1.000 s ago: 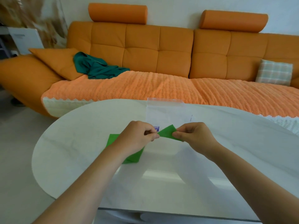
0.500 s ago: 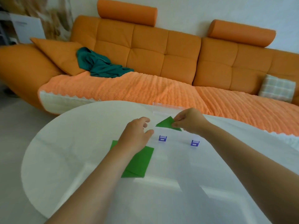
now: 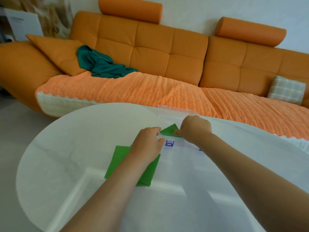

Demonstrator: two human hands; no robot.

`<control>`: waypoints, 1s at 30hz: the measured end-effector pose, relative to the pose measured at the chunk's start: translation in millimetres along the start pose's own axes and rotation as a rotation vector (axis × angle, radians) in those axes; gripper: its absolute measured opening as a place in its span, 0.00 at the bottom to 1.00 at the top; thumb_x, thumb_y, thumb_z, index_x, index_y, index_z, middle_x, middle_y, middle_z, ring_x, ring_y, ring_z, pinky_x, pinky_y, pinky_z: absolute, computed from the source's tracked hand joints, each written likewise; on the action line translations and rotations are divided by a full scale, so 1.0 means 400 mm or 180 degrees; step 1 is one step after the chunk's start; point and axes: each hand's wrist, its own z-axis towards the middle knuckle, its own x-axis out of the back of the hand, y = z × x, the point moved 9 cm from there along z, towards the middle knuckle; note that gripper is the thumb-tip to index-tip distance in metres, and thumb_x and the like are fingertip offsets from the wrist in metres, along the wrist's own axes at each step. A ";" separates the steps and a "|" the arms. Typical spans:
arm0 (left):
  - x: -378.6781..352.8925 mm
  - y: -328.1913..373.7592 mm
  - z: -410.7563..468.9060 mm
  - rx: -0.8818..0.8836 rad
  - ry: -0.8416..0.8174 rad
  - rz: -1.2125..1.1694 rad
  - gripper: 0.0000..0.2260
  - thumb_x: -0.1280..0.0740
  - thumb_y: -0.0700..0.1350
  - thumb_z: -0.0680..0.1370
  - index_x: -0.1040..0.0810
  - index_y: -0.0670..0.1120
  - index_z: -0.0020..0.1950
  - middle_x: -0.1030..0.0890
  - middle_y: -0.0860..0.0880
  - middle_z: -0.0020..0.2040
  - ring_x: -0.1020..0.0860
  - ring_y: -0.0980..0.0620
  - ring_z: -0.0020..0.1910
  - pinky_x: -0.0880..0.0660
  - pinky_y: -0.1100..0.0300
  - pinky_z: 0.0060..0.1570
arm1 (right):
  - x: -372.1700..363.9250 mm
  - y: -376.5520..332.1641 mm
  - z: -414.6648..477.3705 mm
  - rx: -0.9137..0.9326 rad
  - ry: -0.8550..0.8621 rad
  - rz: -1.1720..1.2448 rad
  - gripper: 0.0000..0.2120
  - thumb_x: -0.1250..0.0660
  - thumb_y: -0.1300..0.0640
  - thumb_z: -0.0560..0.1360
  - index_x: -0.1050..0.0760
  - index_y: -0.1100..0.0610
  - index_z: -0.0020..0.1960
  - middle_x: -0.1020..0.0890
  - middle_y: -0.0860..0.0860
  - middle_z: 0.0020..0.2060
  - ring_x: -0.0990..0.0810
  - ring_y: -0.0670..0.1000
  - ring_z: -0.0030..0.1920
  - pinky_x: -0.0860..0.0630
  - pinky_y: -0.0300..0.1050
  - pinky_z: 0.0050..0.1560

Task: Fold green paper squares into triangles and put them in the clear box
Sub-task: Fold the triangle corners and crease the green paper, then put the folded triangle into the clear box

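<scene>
My right hand (image 3: 194,128) pinches a folded green paper triangle (image 3: 169,130) and holds it low inside the clear box (image 3: 177,144), which has blue latches on its front wall and its lid (image 3: 175,111) standing open behind. My left hand (image 3: 147,144) rests by the box's left front corner with loosely spread fingers and holds nothing. Under my left wrist a stack of flat green paper squares (image 3: 120,163) lies on the white table (image 3: 70,148).
An orange sofa (image 3: 167,56) runs along the far side of the table, with a teal cloth (image 3: 100,64) and a checked cushion (image 3: 286,90) on it. The table's rounded edge curves away on the left.
My left hand let go of the triangle and dropped beside the box. My right hand carried the triangle forward and down into the box. The view tilted and moved closer.
</scene>
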 end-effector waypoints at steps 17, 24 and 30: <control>0.102 -0.014 -0.062 -0.0375 -0.0081 0.0496 0.15 0.33 0.49 0.79 0.25 0.52 0.66 0.25 0.55 0.57 0.26 0.55 0.58 0.28 0.59 0.59 | 0.129 -0.087 -0.178 0.1158 0.0648 0.1312 0.08 0.31 0.45 0.75 0.19 0.43 0.53 0.17 0.40 0.45 0.22 0.42 0.45 0.26 0.41 0.44; 0.121 -0.093 -0.174 -0.0291 -0.0870 0.1132 0.26 0.31 0.61 0.75 0.29 0.56 0.71 0.33 0.59 0.67 0.40 0.58 0.70 0.37 0.56 0.71 | -0.019 -0.236 -0.323 0.2091 -0.0485 0.1507 0.20 0.29 0.48 0.74 0.23 0.45 0.65 0.24 0.41 0.66 0.27 0.43 0.65 0.32 0.41 0.68; 0.119 -0.141 -0.226 -0.0317 -0.1144 0.1192 0.34 0.32 0.64 0.74 0.37 0.56 0.78 0.42 0.62 0.77 0.48 0.58 0.76 0.47 0.58 0.76 | -0.052 -0.251 -0.361 0.2194 -0.0394 0.1350 0.27 0.28 0.41 0.72 0.26 0.45 0.70 0.28 0.43 0.71 0.33 0.45 0.70 0.38 0.43 0.72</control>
